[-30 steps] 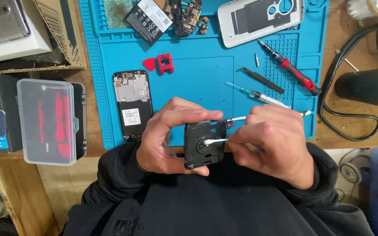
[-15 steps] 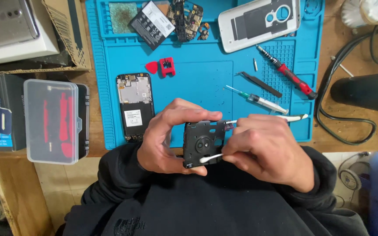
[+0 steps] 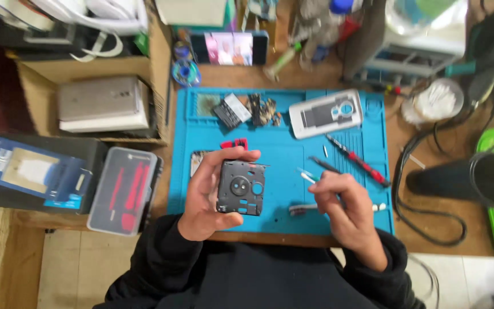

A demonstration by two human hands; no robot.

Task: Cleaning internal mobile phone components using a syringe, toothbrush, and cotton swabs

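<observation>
My left hand [image 3: 204, 194] holds a black plastic phone frame piece [image 3: 241, 187] with round holes, flat side facing up, over the blue work mat [image 3: 284, 151]. My right hand [image 3: 344, 209] is a little to the right of it, apart from the piece, pinching a white cotton swab [image 3: 307, 178] whose tip points up and left. A toothbrush [image 3: 304, 209] lies on the mat under my right hand.
On the mat lie a white phone back cover [image 3: 327, 113], a red-handled screwdriver [image 3: 358, 160], black tweezers [image 3: 324, 165], small phone parts [image 3: 247, 110] and red picks [image 3: 234, 144]. A clear tool case [image 3: 126, 190] and boxes sit left. A black cup [image 3: 481, 178] and cables stand right.
My right hand pulled the swab off the black piece and moved right. My left hand now shows the piece alone. The camera view has pulled back, so more of the bench shows.
</observation>
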